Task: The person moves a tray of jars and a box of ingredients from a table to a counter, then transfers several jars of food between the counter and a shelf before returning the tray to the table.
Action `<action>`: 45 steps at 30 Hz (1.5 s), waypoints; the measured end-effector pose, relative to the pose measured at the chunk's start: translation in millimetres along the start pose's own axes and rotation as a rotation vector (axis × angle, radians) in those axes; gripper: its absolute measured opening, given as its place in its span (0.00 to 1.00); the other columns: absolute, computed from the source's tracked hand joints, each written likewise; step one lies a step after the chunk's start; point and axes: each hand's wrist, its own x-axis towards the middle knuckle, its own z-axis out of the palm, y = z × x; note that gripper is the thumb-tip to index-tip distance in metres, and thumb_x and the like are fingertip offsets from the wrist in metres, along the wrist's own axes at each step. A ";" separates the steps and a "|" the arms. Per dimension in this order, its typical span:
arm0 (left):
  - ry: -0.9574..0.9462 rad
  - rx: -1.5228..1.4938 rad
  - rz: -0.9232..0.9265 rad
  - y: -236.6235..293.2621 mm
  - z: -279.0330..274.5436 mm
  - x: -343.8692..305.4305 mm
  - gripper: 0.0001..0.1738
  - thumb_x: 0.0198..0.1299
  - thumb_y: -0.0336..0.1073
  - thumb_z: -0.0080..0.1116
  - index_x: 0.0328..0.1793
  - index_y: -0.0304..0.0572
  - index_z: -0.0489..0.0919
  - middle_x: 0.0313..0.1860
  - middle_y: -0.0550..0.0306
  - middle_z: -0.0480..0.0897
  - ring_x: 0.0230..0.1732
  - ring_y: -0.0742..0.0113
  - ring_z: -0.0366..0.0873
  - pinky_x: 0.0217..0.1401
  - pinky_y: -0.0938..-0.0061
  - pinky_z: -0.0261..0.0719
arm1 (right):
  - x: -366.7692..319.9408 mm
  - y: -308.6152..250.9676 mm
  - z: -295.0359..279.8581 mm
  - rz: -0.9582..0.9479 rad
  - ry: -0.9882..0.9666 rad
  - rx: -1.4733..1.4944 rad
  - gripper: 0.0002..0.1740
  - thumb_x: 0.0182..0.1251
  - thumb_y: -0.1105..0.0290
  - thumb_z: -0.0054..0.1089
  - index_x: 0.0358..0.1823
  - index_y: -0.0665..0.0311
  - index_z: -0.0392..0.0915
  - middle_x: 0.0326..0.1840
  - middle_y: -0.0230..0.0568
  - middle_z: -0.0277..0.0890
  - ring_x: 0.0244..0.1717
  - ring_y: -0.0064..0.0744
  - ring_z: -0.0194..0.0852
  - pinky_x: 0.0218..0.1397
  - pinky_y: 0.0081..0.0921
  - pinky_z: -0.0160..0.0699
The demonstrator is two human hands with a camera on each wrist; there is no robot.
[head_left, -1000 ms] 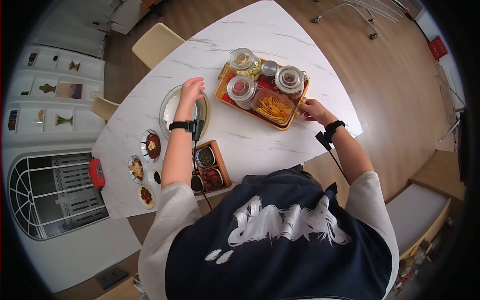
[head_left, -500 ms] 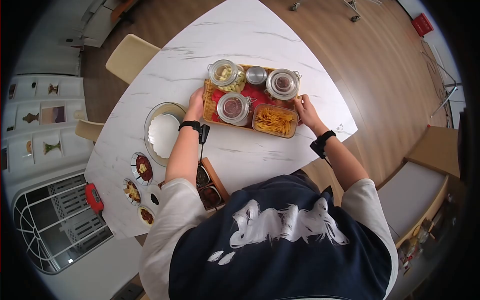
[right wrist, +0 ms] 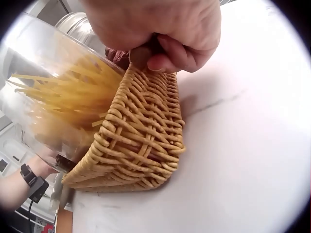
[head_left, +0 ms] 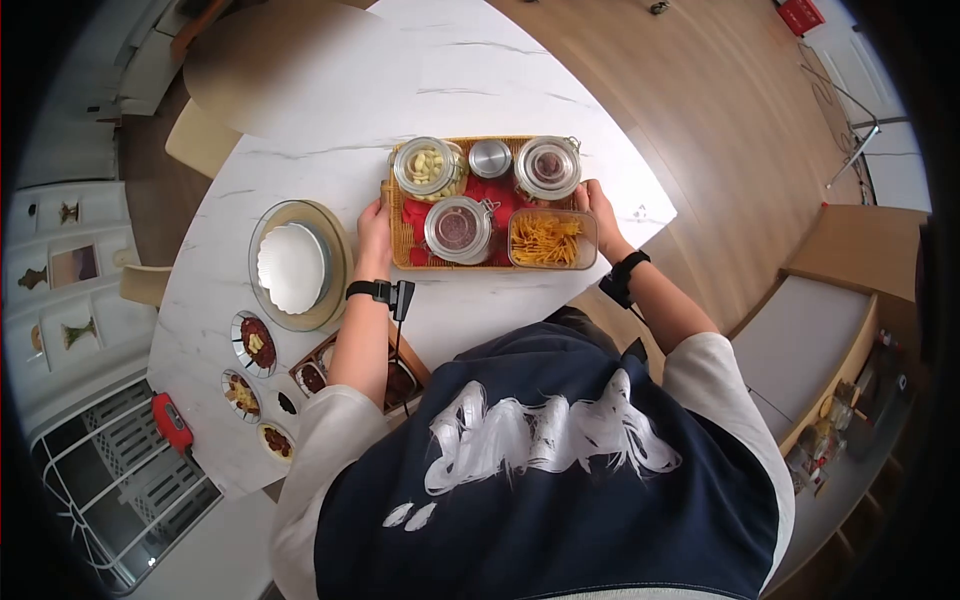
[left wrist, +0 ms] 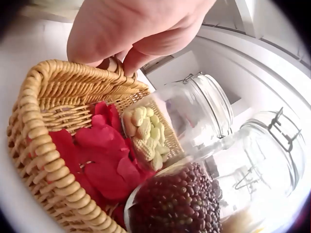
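Note:
A wicker basket (head_left: 402, 247) lined with red petals (left wrist: 104, 160) stands on the marble-patterned table. In it are a jar of pale nuts (head_left: 428, 168), a jar of dark beans (left wrist: 177, 201), another clip-lid jar (head_left: 548, 168), a metal-lidded jar (head_left: 490, 158) and a clear container of yellow pasta strips (head_left: 545, 240). The left hand (left wrist: 141, 31) grips the handle at the basket's left end. At the other end the right hand (right wrist: 160, 31) has its fingers curled round the handle.
Left of the basket lies a glass dish with a white scalloped plate (head_left: 291, 268). Small food plates (head_left: 254, 345) line the left side. A wooden compartment box (head_left: 318, 352) sits partly under the left forearm. A blurred pale shape (head_left: 270, 60) covers the upper left.
The left hand has moved from above the glass dish to the basket's left handle. The basket, tilted earlier, now lies squarer to the body. In the head view, the surroundings have shifted left.

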 end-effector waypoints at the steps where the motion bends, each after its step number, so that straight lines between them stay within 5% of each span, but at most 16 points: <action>1: -0.014 -0.002 -0.003 -4.9 3.8 -3.6 0.20 0.79 0.32 0.45 0.69 0.25 0.73 0.59 0.46 0.83 0.56 0.60 0.83 0.60 0.67 0.81 | -9.0 3.9 -5.3 0.006 0.011 -0.007 0.22 0.85 0.52 0.44 0.49 0.68 0.69 0.37 0.59 0.81 0.40 0.56 0.81 0.44 0.43 0.78; 6: -0.064 0.071 0.005 -19.3 41.3 -17.3 0.18 0.77 0.31 0.49 0.64 0.24 0.78 0.52 0.49 0.86 0.49 0.67 0.84 0.53 0.71 0.81 | -66.8 28.3 -44.4 0.224 0.043 0.176 0.22 0.84 0.51 0.45 0.49 0.67 0.69 0.39 0.56 0.81 0.42 0.49 0.81 0.48 0.40 0.78; 10: -0.203 0.141 -0.008 -17.7 101.2 -30.3 0.18 0.78 0.29 0.45 0.66 0.24 0.75 0.55 0.46 0.85 0.51 0.63 0.85 0.56 0.69 0.83 | -113.9 66.0 -83.1 0.151 0.240 0.106 0.22 0.84 0.51 0.45 0.49 0.67 0.69 0.39 0.55 0.81 0.41 0.46 0.80 0.48 0.39 0.78; 19: -0.554 0.288 -0.011 -18.7 316.8 -104.1 0.16 0.76 0.29 0.48 0.62 0.25 0.78 0.50 0.50 0.87 0.45 0.66 0.86 0.50 0.71 0.85 | -240.2 133.1 -219.4 0.215 0.607 0.213 0.19 0.84 0.55 0.46 0.50 0.68 0.70 0.39 0.54 0.81 0.40 0.42 0.79 0.47 0.38 0.77; 26: -0.863 0.382 0.012 -95.0 519.1 -193.7 0.14 0.73 0.28 0.51 0.56 0.26 0.83 0.43 0.54 0.87 0.42 0.71 0.84 0.46 0.74 0.83 | -356.8 211.7 -355.9 0.387 0.841 0.170 0.18 0.83 0.56 0.49 0.48 0.68 0.71 0.37 0.53 0.80 0.37 0.42 0.79 0.44 0.37 0.78; 30: -0.999 0.409 0.018 -162.5 633.0 -242.4 0.14 0.74 0.28 0.50 0.58 0.26 0.81 0.47 0.53 0.87 0.44 0.70 0.85 0.47 0.74 0.83 | -427.1 266.3 -426.1 0.511 0.989 0.192 0.20 0.81 0.54 0.51 0.47 0.68 0.70 0.37 0.62 0.79 0.41 0.62 0.81 0.44 0.45 0.77; 36: -1.260 0.523 -0.011 -239.0 792.7 -333.4 0.16 0.76 0.28 0.49 0.61 0.24 0.79 0.49 0.51 0.87 0.46 0.68 0.85 0.51 0.73 0.83 | -526.6 334.5 -491.2 0.692 1.187 0.111 0.19 0.81 0.55 0.51 0.49 0.68 0.70 0.38 0.63 0.80 0.42 0.64 0.81 0.44 0.48 0.77; 42: -1.482 0.645 0.046 -302.4 933.0 -464.5 0.16 0.75 0.28 0.50 0.61 0.23 0.80 0.47 0.53 0.87 0.42 0.70 0.83 0.47 0.74 0.81 | -615.6 363.2 -515.9 0.862 1.477 0.211 0.17 0.81 0.58 0.51 0.52 0.68 0.71 0.38 0.57 0.82 0.42 0.48 0.84 0.47 0.38 0.79; 45: -1.725 0.733 0.065 -320.4 985.1 -538.1 0.16 0.73 0.28 0.52 0.60 0.24 0.81 0.46 0.53 0.87 0.44 0.70 0.83 0.48 0.74 0.81 | -649.6 401.1 -487.0 0.695 1.832 0.360 0.18 0.82 0.57 0.51 0.53 0.68 0.73 0.41 0.51 0.82 0.43 0.40 0.83 0.48 0.34 0.79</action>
